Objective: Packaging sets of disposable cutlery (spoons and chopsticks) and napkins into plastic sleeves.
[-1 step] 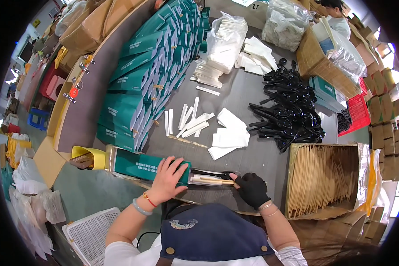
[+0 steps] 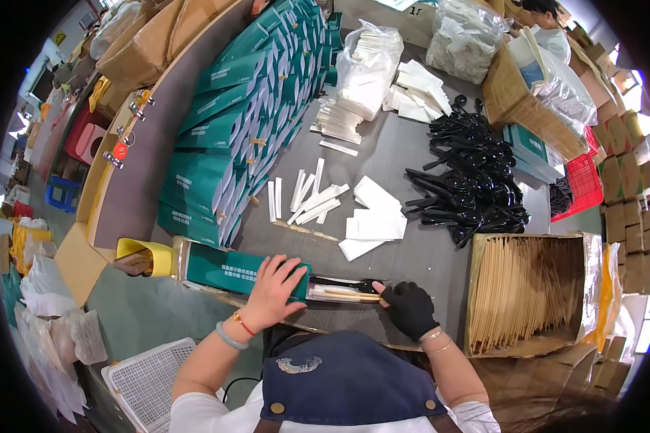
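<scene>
A long green paper sleeve (image 2: 220, 268) lies along the table's near edge. My bare left hand (image 2: 272, 287) rests across its right end, fingers spread on top. Out of that end sticks a cutlery set: wooden chopsticks (image 2: 339, 294), a black plastic spoon (image 2: 365, 286) and a white paper piece beneath. My right hand (image 2: 409, 309), in a black fingerless glove, is closed at the set's outer end, its thumb on the chopstick tips. How far the set reaches into the sleeve is hidden.
Stacked green sleeves (image 2: 209, 155) fill the left side. White paper packets (image 2: 374, 220) and narrow white strips (image 2: 314, 202) lie mid-table. Black spoons (image 2: 469, 187) are heaped right, beyond a carton of chopsticks (image 2: 523, 296). A yellow holder (image 2: 155, 256) stands at the sleeve's left end.
My right hand has shifted very slightly to the left. Nothing else has visibly moved.
</scene>
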`<state>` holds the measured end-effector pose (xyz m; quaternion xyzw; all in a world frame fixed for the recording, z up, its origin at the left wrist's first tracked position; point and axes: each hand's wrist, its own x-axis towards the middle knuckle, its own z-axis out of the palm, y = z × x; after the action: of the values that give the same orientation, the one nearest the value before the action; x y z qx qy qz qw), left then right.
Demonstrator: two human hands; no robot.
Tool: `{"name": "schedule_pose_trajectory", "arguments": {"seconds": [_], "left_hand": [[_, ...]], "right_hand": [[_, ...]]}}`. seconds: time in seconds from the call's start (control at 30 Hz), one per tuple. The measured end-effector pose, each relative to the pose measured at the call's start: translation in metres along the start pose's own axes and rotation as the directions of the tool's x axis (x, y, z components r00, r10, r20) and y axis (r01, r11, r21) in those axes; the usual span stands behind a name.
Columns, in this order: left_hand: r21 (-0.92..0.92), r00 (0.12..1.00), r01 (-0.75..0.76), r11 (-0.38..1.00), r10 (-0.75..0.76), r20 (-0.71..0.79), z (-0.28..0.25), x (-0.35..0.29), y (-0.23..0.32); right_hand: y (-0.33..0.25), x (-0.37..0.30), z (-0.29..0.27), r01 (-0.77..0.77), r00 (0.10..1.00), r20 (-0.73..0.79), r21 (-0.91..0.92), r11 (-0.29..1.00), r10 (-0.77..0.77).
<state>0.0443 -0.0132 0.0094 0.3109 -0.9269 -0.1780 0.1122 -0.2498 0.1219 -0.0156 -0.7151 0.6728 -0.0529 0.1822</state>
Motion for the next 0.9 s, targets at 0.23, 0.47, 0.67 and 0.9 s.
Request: {"name": "schedule_pose_trajectory", "arguments": {"seconds": [0.23,0.47,0.67,0.9], "left_hand": [[-0.070,0.997,-0.073,0.995,0.075,0.031,0.017,0.029,0.025],[-0.069,0.995,-0.087,0.994,0.090,0.045,0.029,0.034,0.028],[0.083,0.962,-0.263,0.961,0.255,0.094,0.025,0.043,0.023],[0.159,0.920,-0.274,0.949,0.210,0.330,-0.084,0.078,0.008]], "right_hand": [[-0.036,0.034,0.028,0.199,0.966,-0.241,0.479,0.855,-0.090],[-0.070,0.038,0.024,-0.026,0.961,-0.171,0.730,0.683,0.219],[-0.051,0.032,-0.012,0.060,0.923,-0.382,0.259,0.964,0.045],[-0.019,0.022,-0.036,-0.026,0.928,-0.357,0.214,0.976,0.103]]}}
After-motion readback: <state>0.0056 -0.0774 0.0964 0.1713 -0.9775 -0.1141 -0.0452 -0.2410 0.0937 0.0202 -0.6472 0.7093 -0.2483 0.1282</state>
